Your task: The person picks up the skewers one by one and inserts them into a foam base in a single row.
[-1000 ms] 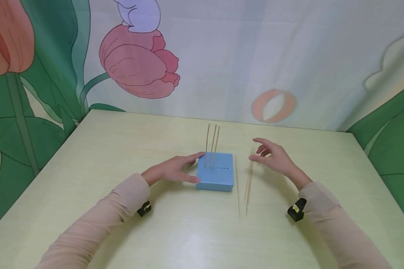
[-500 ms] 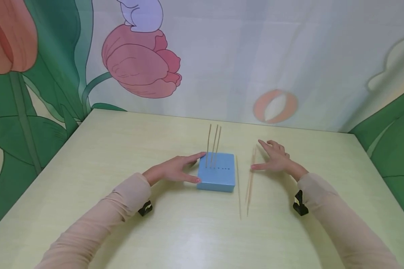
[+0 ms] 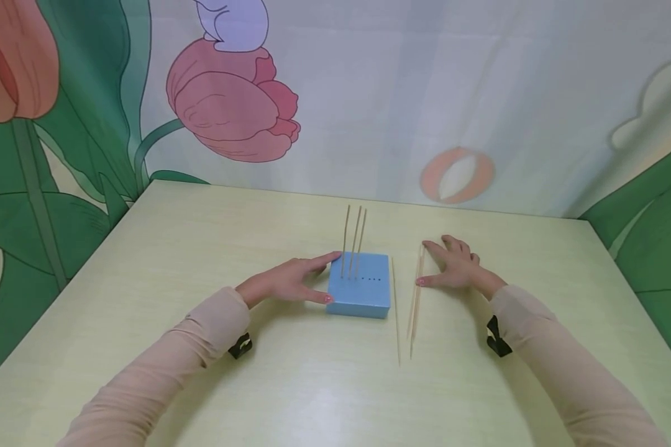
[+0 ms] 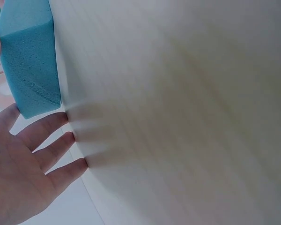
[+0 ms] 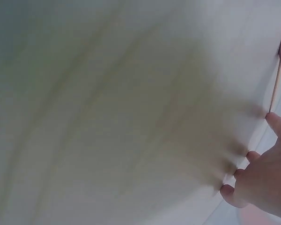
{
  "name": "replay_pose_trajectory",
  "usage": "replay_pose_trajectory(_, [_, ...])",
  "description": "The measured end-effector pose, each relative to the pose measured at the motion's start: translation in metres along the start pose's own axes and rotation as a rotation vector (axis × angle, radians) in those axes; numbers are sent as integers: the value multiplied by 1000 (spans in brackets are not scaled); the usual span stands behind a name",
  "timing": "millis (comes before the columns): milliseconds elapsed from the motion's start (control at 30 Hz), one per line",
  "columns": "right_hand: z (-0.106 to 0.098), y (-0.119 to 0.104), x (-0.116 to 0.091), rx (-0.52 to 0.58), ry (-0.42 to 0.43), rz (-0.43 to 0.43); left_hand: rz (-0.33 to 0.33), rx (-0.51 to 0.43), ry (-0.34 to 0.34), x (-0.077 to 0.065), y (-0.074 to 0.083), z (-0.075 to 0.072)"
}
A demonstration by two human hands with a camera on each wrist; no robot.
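A blue foam block [image 3: 363, 295] with a row of small holes [image 3: 371, 279] lies on the table. Three thin wooden sticks [image 3: 353, 242] stand upright in its left part. My left hand [image 3: 291, 280] is at the block's left side, thumb at the near corner and index finger at the far corner; the other fingertips [image 4: 68, 140] rest on the table. Right of the block, a few loose sticks [image 3: 414, 316] lie close together. At their far part my right hand [image 3: 453, 264] is spread, thumb and index fingertips touching them, the other fingers [image 5: 236, 173] down on the table.
Another single stick [image 3: 396, 316] lies between the block and the loose sticks. The pale wooden table [image 3: 229, 230] ends at the back against a printed curtain [image 3: 358, 112] with flowers. Black wrist cameras [image 3: 499, 338] hang under both sleeves.
My right hand has come down from above the loose sticks, its fingers spreading out and its thumb and index finger now at them. The left hand and the block stay in place.
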State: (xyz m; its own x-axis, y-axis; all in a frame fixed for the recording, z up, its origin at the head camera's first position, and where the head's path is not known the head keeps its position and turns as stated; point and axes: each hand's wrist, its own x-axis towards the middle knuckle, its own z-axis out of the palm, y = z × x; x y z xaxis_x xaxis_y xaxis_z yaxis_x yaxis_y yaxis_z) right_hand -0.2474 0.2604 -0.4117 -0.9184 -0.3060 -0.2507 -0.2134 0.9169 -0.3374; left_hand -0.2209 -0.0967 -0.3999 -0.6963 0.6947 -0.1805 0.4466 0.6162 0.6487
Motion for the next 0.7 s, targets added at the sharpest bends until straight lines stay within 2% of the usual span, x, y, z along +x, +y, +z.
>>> replay_pose_trajectory(267, [-1, -3, 0, 94, 76, -17, -3, -6, -2, 0, 1, 0])
replay_pose_trajectory(400, [-4, -3, -3, 196, 119, -13, 2, -3, -1, -1, 2, 1])
replay_pose_trajectory(567, [-11, -6, -11, 426, 151, -65, -6, 7, -1, -1, 3, 0])
replay_pose_trajectory(700, [-13, -10, -18, 732, 141, -104, -8, 12, -12, 0, 4, -1])
